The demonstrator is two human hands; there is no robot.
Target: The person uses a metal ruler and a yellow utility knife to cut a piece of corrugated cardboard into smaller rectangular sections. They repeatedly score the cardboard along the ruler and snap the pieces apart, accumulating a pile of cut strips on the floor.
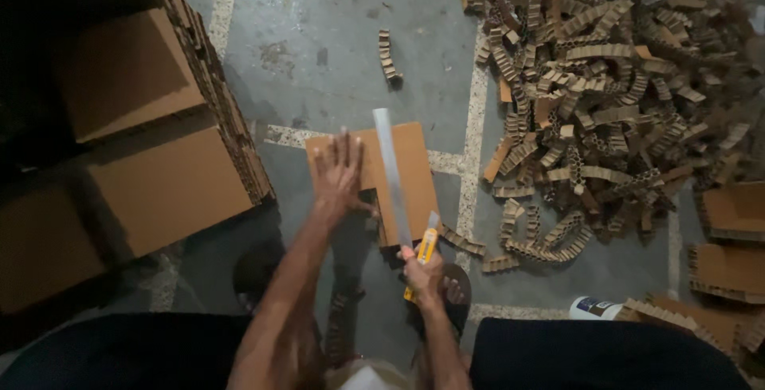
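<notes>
below, left hand fingers spread on cardboard sheet, right hand gripping yellow knife, blade tip blurred

We see a heap of cut corrugated cardboard strips, stacked brown cardboard sheets and a white plastic container.

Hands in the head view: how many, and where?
2. The left hand lies flat, fingers spread, on the cardboard piece beside the metal ruler. The right hand grips a yellow utility knife at the ruler's near end. No other hands are visible.
</notes>
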